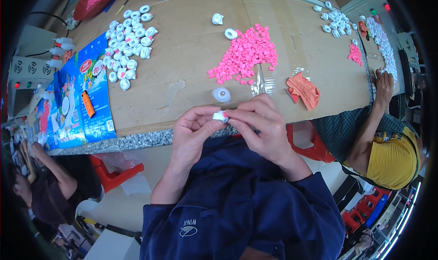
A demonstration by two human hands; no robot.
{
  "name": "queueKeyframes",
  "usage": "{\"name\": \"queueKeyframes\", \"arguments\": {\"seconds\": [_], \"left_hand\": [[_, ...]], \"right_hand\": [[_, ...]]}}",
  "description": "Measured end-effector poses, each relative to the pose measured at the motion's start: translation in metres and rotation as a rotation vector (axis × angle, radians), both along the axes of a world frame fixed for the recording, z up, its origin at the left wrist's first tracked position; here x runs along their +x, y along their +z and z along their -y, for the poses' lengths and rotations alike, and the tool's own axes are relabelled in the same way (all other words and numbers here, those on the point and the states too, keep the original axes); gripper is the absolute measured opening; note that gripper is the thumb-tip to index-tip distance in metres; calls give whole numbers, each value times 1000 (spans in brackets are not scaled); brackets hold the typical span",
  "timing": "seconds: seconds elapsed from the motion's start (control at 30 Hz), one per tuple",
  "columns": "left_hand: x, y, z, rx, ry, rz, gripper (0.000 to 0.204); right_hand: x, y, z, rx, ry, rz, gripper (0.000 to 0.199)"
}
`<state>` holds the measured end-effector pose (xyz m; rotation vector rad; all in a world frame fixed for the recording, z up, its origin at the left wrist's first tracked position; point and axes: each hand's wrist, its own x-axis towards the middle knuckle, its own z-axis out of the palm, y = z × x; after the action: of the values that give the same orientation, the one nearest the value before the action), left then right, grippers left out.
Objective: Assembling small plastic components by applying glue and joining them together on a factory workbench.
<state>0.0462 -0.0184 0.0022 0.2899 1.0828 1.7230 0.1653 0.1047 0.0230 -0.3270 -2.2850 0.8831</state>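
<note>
White piece in hand, over table edge

Your left hand holds it between thumb and fingers; your right hand pinches narrowly at its pink bit. Pink pile lies farther out on cardboard (small white container between).

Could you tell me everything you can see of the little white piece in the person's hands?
The white piece is small, rounded and smooth-looking, perhaps plastic, with a bright pink patch facing the right hand. The left hand holds it near the worktop's front edge; right fingertips meet it at the pink. Fingers hide the rest.
</note>
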Motion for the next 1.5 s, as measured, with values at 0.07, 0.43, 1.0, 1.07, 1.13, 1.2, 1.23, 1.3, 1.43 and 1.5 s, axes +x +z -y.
{"name": "queueKeyframes", "arguments": {"seconds": [0.07,0.43,1.0,1.07,1.13,1.2,1.23,1.3,1.43,1.5], "left_hand": [[2,-2,0,-6,-14,-34,26],[0,4,3,16,-36,-446,21],[-98,19,-93,-140,159,-1888,25],[-89,11,-120,62,49,-1824,26],[-87,0,-139,71,-18,-1852,26],[-88,0,-140,84,-90,-1877,26],[-85,3,-137,66,-62,-1873,24],[-75,14,-125,51,-36,-1868,23],[-51,24,-61,-99,-116,-692,22],[-44,16,-37,-75,-89,-255,23]], "right_hand": [[-1,2,-2,-301,-57,34,20],[-1,-15,2,-521,22,-11,12],[-26,-31,-6,-196,-78,-26,29],[-23,-27,-3,-192,-77,-44,27],[-22,-25,-4,-198,-67,-59,25],[-19,-27,-3,-339,-47,-100,29],[-17,-31,-3,-337,-44,-100,29],[-12,-39,-1,-625,-3,-224,37],[12,-27,-3,-691,-38,-161,43],[16,-18,-6,-726,-96,-175,42]]}}
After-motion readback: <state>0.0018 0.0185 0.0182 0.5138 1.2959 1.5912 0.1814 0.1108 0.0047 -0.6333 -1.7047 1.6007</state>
